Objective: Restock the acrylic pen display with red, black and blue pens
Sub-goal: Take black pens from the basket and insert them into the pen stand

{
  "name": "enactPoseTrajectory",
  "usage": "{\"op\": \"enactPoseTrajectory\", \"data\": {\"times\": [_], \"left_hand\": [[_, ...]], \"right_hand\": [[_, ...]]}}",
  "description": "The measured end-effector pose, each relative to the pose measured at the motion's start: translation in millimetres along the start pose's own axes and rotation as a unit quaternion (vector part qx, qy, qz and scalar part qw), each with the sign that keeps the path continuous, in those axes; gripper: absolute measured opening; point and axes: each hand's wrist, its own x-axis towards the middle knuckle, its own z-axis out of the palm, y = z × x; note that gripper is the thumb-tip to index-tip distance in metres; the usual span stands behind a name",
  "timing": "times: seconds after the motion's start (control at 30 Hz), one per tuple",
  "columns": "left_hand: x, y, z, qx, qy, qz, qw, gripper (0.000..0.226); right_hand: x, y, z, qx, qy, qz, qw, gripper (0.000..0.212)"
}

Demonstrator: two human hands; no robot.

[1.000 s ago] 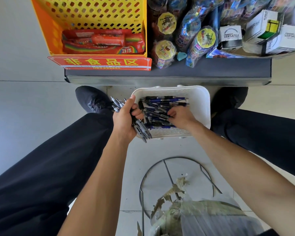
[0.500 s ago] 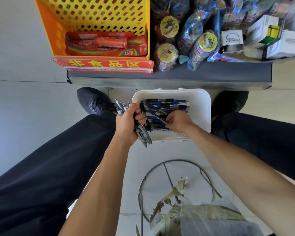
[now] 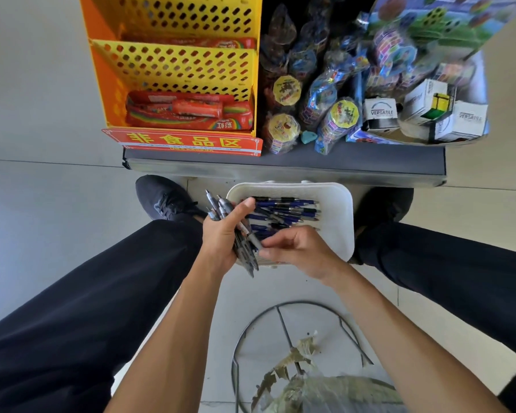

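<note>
The white plastic basket (image 3: 338, 222) is open on top, easy reach. Grey shelf ledge (image 3: 283, 166) crowds the far side, black-trousered knees (image 3: 429, 263) box it in.

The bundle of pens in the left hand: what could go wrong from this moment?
1. The left hand grips a thick bundle of pens that fans out above and below the fist; one might slip out onto the floor.
2. The right hand is adding a pen at the bundle's lower end and may push others loose.
3. Loose pens in the white basket look mostly blue and black, so colours could get mixed.
</note>
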Motion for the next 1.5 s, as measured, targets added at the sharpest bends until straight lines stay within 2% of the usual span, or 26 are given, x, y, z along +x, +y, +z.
{"op": "enactPoseTrajectory", "data": {"times": [0.07,0.17,0.27,0.3,0.37,0.43,0.47,0.6,0.8,0.87,0.93,0.97,1.07,1.13,1.2,1.3,1.37,1.5], "left_hand": [[-2.6,2.2,1.3,0.000,0.011,-0.002,1.000,0.030],[-1.4,5.4,3.2,-0.020,0.008,-0.006,1.000,0.037],[1.6,7.8,4.6,-0.049,0.018,-0.020,0.998,0.031],[3.0,8.0,4.2,-0.054,0.020,-0.024,0.998,0.028],[4.8,6.9,1.8,-0.060,0.025,-0.034,0.997,0.024],[3.9,6.8,1.5,-0.053,0.027,-0.044,0.997,0.023],[3.5,6.9,1.8,-0.055,0.027,-0.048,0.997,0.024],[1.8,6.4,2.5,-0.068,0.021,-0.060,0.996,0.028],[0.9,4.3,2.9,-0.064,0.027,-0.066,0.995,0.027],[1.4,4.0,2.2,-0.065,0.027,-0.072,0.995,0.027],[1.8,3.9,1.3,-0.069,0.031,-0.074,0.994,0.025],[1.9,4.1,0.9,-0.072,0.034,-0.074,0.994,0.024],[2.6,4.0,-1.4,-0.065,0.048,-0.061,0.995,0.027],[1.9,3.9,-2.4,-0.043,0.063,-0.045,0.996,0.029],[1.0,3.9,-2.6,-0.024,0.085,-0.029,0.996,0.033],[-0.3,4.8,-1.8,0.005,0.101,-0.015,0.995,0.051],[-2.0,3.3,-1.5,0.028,0.081,0.001,0.996,0.058],[-5.7,1.5,1.2,0.027,0.028,0.013,0.999,0.049]], "right_hand": [[2.1,0.5,8.6,-0.032,-0.014,-0.003,0.999,0.022],[2.7,-1.1,17.2,-0.047,-0.003,-0.010,0.999,0.023],[6.5,-1.7,13.3,-0.012,0.008,-0.009,1.000,0.008],[11.3,0.6,9.1,-0.008,0.033,-0.009,0.999,0.007],[28.0,12.8,-1.4,-0.032,0.130,0.000,0.991,0.006],[48.1,29.6,-12.3,-0.128,0.231,0.034,0.964,0.006],[58.2,38.5,-16.9,-0.168,0.249,0.053,0.952,0.012],[90.6,53.7,-20.3,-0.253,0.226,0.062,0.939,0.026],[114.0,58.1,-11.2,-0.446,0.217,0.092,0.863,0.013],[115.2,60.8,-11.0,-0.473,0.212,0.089,0.850,0.012],[113.3,60.9,-12.4,-0.463,0.203,0.086,0.859,0.012],[111.2,59.7,-13.7,-0.438,0.189,0.087,0.874,0.013],[95.2,53.7,-20.7,-0.299,0.120,0.097,0.942,0.022],[73.3,45.2,-25.2,-0.182,0.097,0.112,0.972,0.020],[47.5,35.4,-27.8,-0.071,0.100,0.105,0.987,0.013],[11.0,19.7,-20.7,0.052,0.070,0.064,0.994,0.012],[-4.2,11.5,-10.6,0.062,0.038,0.032,0.997,0.012],[-10.8,0.9,7.3,-0.017,0.019,-0.018,0.999,0.016]]}}
